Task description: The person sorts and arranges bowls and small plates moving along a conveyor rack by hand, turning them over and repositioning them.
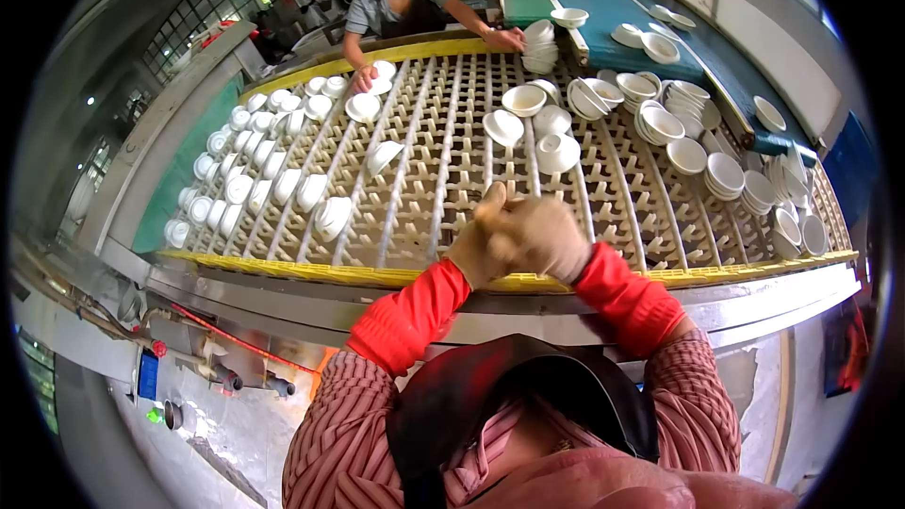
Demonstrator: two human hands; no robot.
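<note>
My left hand (478, 243) and my right hand (549, 238), both in tan gloves, meet over the near edge of a pegged conveyor (424, 190). The right one is smeared by motion and overlaps the left, so the fingers of both are mostly hidden. No bowl shows in either hand. Just beyond them stands an upturned white bowl (558, 153), with another white bowl (503, 128) tilted to its left. A lone bowl (385, 157) leans on the pegs farther left.
Rows of upturned bowls (238, 188) fill the conveyor's left end. Stacked bowls (724, 174) crowd the right, below a green belt (603, 24) carrying more bowls. Across from me, a person's hands touch a bowl (363, 107) and a bowl stack (540, 45). A yellow rail (377, 275) edges my side.
</note>
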